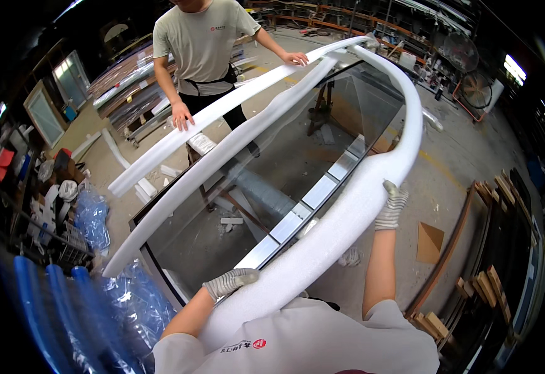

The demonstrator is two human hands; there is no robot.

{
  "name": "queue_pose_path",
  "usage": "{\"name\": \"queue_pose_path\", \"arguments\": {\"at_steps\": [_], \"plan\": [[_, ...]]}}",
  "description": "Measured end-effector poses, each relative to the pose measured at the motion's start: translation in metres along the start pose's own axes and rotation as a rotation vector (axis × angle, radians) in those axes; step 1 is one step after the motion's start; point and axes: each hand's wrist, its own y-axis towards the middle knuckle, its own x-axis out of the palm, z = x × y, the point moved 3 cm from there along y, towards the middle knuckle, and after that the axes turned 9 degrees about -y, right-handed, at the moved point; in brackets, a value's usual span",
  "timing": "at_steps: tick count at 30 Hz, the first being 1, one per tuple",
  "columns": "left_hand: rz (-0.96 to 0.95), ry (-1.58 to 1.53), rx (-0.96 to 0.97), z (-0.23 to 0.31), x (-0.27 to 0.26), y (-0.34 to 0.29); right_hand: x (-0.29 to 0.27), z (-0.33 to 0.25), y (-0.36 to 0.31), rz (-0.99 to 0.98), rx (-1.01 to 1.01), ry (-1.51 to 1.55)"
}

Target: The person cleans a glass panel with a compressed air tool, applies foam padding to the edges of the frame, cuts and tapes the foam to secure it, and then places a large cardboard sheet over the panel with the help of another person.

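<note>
A long, thick white foam strip (341, 234) runs along the near side of a dark-framed glass panel (266, 156). Close to my body, my left hand (230, 283), in a striped knit glove, grips the strip's inner edge beside the panel frame. Farther along on the right, my gloved right hand (392, 204) holds the outer side, its thumb on top; the undersides of both hands are hidden. A narrower white foam strip (235, 140) follows the panel's far edge, and bright metal-look blocks (288, 225) line its near edge.
Across the panel a co-worker (204, 43) rests both bare hands on another white foam strip (222, 106). Clear blue plastic wrap (138, 305) and blue rolls (92, 318) lie at left. Racks with wood blocks (490, 290) stand at right; a fan (475, 90) is farther back.
</note>
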Motion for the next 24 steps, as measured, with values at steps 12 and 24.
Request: {"name": "queue_pose_path", "arguments": {"at_steps": [12, 24], "plan": [[0.452, 0.375, -0.692, -0.084, -0.012, -0.175, -0.125, 0.091, 0.05, 0.113, 0.335, 0.012], [0.474, 0.762, 0.001, -0.05, 0.037, -0.061, -0.108, 0.13, 0.052, 0.028, 0.429, -0.156]]}}
